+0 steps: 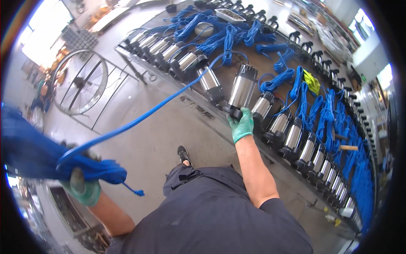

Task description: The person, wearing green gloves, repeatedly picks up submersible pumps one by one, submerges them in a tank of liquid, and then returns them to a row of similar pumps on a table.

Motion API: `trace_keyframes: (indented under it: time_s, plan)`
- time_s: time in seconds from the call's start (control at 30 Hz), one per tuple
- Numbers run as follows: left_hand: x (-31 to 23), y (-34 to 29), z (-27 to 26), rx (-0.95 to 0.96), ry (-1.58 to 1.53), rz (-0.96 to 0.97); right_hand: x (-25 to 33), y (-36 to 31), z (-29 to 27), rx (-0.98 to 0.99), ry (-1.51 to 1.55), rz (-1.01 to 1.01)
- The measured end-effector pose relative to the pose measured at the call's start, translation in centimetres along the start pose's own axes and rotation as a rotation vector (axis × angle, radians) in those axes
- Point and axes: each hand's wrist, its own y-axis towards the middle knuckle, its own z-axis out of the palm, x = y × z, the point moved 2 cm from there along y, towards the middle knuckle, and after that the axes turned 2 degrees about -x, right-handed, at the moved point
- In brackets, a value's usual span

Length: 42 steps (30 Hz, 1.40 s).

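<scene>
My left hand (82,188), in a green glove, grips a thick coiled bundle of blue cable (38,152) off to the left, clear of the table. The far part of that bundle is blurred. From it a single blue cable strand (144,118) stretches up and right to the pumps at the table edge. My right hand (242,126), also gloved in green, is closed round the black near end of a steel-bodied submersible pump (244,86). This pump lies on the table with its black end at the edge. Another steel pump (210,84) is just left of it.
More pumps (292,137) line the table's near edge on both sides. Blue cable coils (277,80) cover much of the table (266,63), with a yellow-green cloth (311,81) among them. A white tray (229,15) sits farther back. A large round fan (80,82) stands on the left.
</scene>
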Motion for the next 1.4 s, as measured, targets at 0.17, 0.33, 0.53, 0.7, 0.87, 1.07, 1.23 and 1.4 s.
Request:
trace_keyframes:
  time_s: [0.17, 0.33, 0.53, 0.7, 0.87, 1.07, 1.23, 1.4]
  plan:
    - [6.3, 14.2, 10.4, 0.309, 0.106, -0.177, -1.6, 1.9, 2.6, -0.242, 0.021, -0.063]
    - [10.2, 22.8, 23.3, 0.589, -0.062, -0.095, -2.7, 3.5, 4.3, -0.490, -0.010, -0.091]
    - [14.3, 24.5, 38.1, 0.978, 0.354, 0.877, -3.3, 3.2, 4.2, -0.489, -0.049, -0.138]
    - [19.4, 22.0, 49.8, 1.357, 0.401, 1.366, -4.6, 3.3, 3.8, -0.512, 0.026, -0.224]
    - [26.0, 19.5, 59.3, 1.401, 0.322, 1.698, -4.8, 2.7, 4.4, -0.556, 0.083, -0.218]
    - [36.3, 16.2, 60.9, 1.808, 0.575, 1.185, -4.2, 1.9, 5.1, -0.595, 0.123, -0.209]
    - [44.8, 21.7, 51.2, 2.071, 0.814, 0.407, -4.5, 0.9, 4.4, -0.551, 0.047, -0.240]
    - [47.4, 23.0, 37.9, 1.909, 1.004, -0.219, -7.6, -1.8, 1.5, -0.618, -0.051, -0.251]
